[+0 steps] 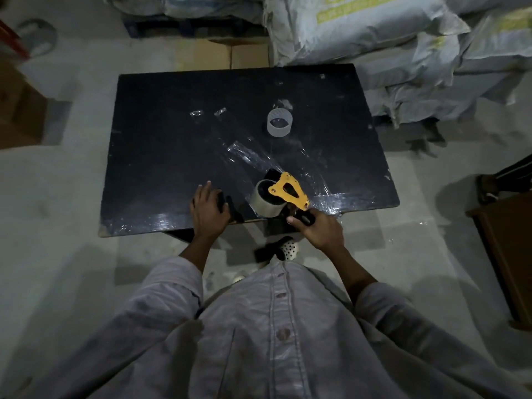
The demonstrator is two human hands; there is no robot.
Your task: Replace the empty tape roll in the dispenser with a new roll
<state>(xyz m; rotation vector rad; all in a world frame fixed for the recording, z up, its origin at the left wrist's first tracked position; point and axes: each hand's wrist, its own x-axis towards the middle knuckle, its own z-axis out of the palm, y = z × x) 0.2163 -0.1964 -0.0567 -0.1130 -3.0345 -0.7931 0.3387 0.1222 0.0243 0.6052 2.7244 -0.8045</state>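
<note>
The scene is dim and slightly grainy, with a cool grey cast. Light falls from above and far, laying soft shadows toward the viewer under the matte black rectangular tabletop and across the pale concrete floor. Clear plastic film on the table throws white glare streaks. Wide-angle distortion bows the edges. The grey woven sacks far right look smeared, soft and unfocused.

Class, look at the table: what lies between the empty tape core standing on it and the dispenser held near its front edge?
In the head view, only clear tape strips stuck flat on the black table lie between the empty core and the dispenser.
</note>
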